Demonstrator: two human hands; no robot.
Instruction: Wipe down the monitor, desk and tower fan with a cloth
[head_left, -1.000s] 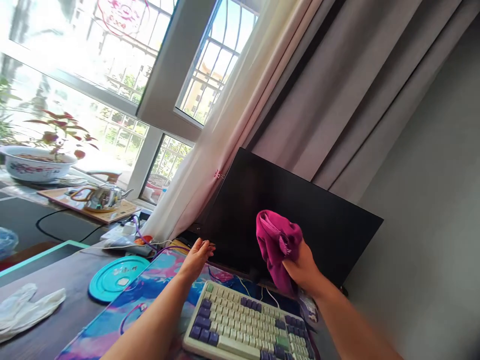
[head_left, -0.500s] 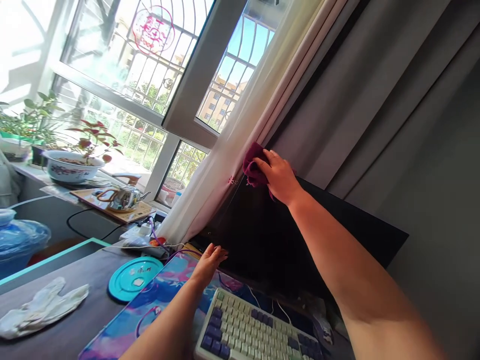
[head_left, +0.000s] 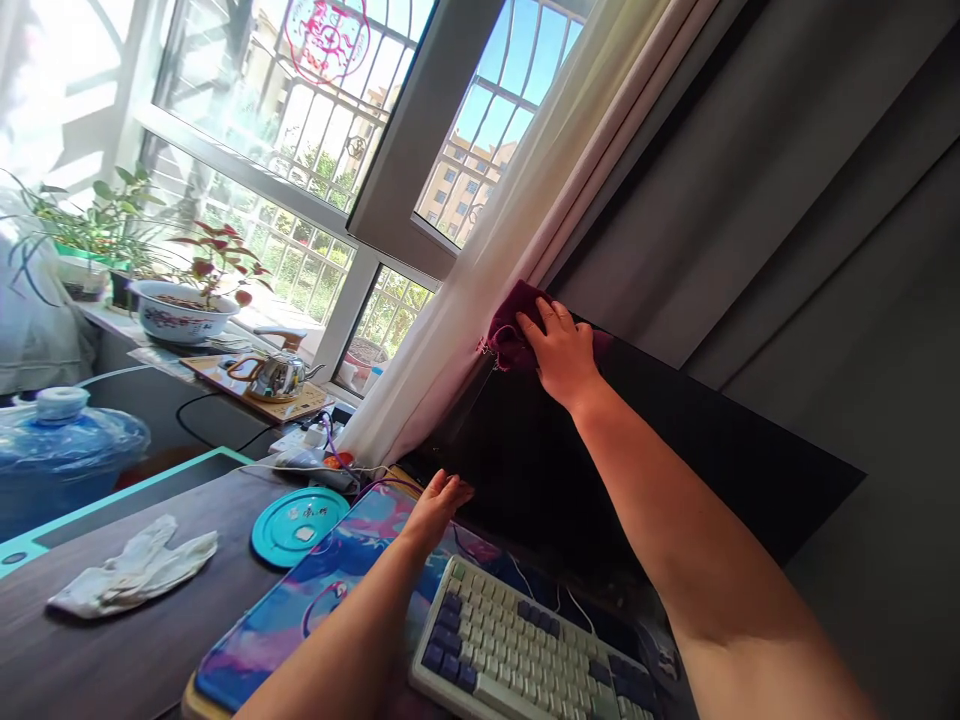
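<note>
A dark purple-red cloth (head_left: 512, 330) is bunched under my right hand (head_left: 564, 350), whose fingers are closed over it at the upper left corner of a large black monitor (head_left: 555, 460). The cloth lies over the top edge there. Lower down, my left hand (head_left: 441, 505) is at the monitor's lower left edge, its fingers together and seeming to hold that edge; the fingertips are hard to make out against the black. Below the monitor a white and purple keyboard (head_left: 525, 640) rests at a slant, beside a blue-pink desk mat (head_left: 300, 600).
On the desk at left lie a turquoise round lid (head_left: 277, 525) and a crumpled white glove (head_left: 135, 570). A metal kettle (head_left: 277, 378) stands on a board by the window, near a potted plant (head_left: 180, 318). A blue water jug (head_left: 60, 450) is at far left. Curtains (head_left: 450, 310) hang behind the monitor.
The view has shifted so the desk and window things sit farther right. My right hand and the cloth have moved slightly along the monitor's top corner. The left hand stays at the lower edge.
</note>
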